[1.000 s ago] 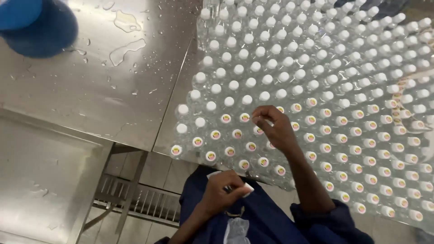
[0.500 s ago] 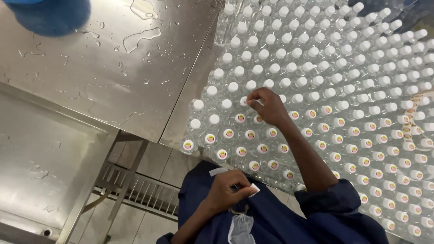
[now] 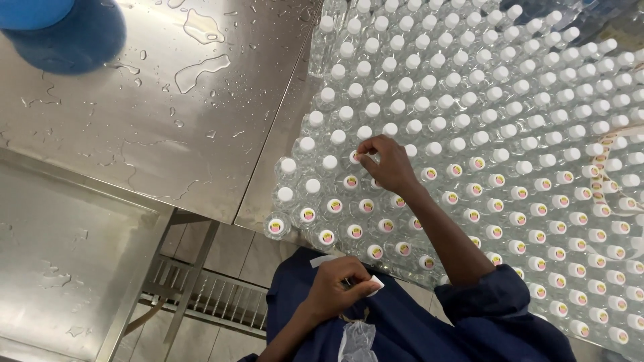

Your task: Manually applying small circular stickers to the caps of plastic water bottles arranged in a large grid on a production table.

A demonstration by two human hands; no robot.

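Many clear plastic bottles (image 3: 469, 114) with white caps stand packed together on a steel table. The near rows carry small round pink-and-yellow stickers (image 3: 355, 232) on their caps; the far rows have plain caps. My right hand (image 3: 386, 164) reaches over the near rows, its pinched fingertips pressing on a cap at the edge of the stickered rows. My left hand (image 3: 335, 285) is held near my body, closed on a white strip of sticker backing (image 3: 349, 268). My sleeves and front are dark blue.
The wet steel table (image 3: 168, 121) spreads to the left with water puddles. A blue round object (image 3: 64, 33) sits at the far left corner. A lower steel surface (image 3: 60, 241) lies at near left, with a floor grate (image 3: 208, 295) below.
My right hand moved from the near stickered caps outward and left to a cap further from me. My left hand stayed near my body with the strip.
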